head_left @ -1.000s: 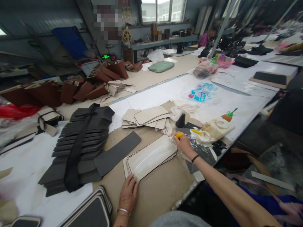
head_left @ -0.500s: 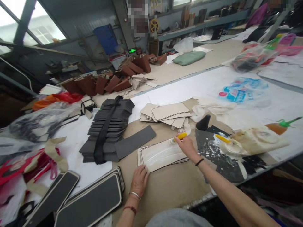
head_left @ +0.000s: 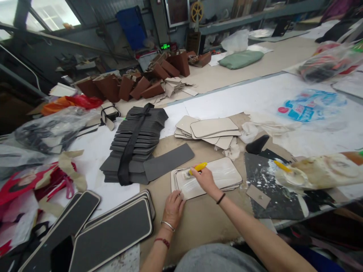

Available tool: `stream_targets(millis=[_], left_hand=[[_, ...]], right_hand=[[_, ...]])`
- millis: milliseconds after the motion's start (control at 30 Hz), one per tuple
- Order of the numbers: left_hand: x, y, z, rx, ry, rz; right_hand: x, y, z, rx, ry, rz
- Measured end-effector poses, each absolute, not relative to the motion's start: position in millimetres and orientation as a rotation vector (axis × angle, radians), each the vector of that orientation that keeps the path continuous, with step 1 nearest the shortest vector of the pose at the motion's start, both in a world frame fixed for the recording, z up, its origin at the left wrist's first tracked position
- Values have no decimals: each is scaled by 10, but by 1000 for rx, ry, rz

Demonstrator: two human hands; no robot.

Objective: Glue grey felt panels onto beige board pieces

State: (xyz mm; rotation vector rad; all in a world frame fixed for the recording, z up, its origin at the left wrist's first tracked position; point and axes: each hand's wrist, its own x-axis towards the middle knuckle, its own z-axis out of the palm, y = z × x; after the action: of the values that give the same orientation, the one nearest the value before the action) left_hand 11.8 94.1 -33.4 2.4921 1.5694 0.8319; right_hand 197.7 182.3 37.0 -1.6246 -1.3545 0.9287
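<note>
My right hand (head_left: 205, 181) grips a yellow-handled brush (head_left: 200, 166). Its bristles touch the left part of a pale, round-cornered panel (head_left: 224, 172), the top one of a small stack. Wet white streaks shine across that panel. At the stack's near left corner rests my left hand (head_left: 172, 207), fingers stretched out along the edge and holding nothing. Just beyond lies a single dark grey strip (head_left: 170, 161), beside a fanned pile of dark grey pieces (head_left: 133, 145) tied with a black band. More pale panels (head_left: 215, 127) lie loosely stacked behind.
To the right, a glue-smeared container (head_left: 317, 172) lies on a spattered dark sheet (head_left: 263, 196), a second yellow handle (head_left: 282, 166) at its mouth. Dark panels with pale borders (head_left: 113, 234) fill the near left. Brown box-like pieces (head_left: 133, 87) line the far side.
My right hand has swept the brush leftward along the panel, from its far right part to its left part. My left hand stays at the corner. The view has shifted slightly.
</note>
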Motion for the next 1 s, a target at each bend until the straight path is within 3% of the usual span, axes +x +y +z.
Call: stream_targets(millis=[100, 333, 467, 600, 767, 1000], left_hand=[[121, 927, -324, 2448, 1568, 834], [154, 1010, -151, 2067, 1662, 893], [-92, 1426, -24, 1676, 2170, 1018], [-429, 1874, -12, 1321, 2564, 912], [-692, 2067, -106, 1134, 2532, 721], [-762, 2061, 77, 1206, 2466, 763]], right_hand=[[1873, 1857, 302, -1687, -1391, 956], [2481, 2205, 496, -2004, -1721, 330], [2174, 2618, 539, -2121, -2005, 527], [1871, 2941, 418, -2272, -2069, 613], [1869, 3071, 316, -2378, -2026, 786], [1931, 3045, 522, -2170, -2179, 676]])
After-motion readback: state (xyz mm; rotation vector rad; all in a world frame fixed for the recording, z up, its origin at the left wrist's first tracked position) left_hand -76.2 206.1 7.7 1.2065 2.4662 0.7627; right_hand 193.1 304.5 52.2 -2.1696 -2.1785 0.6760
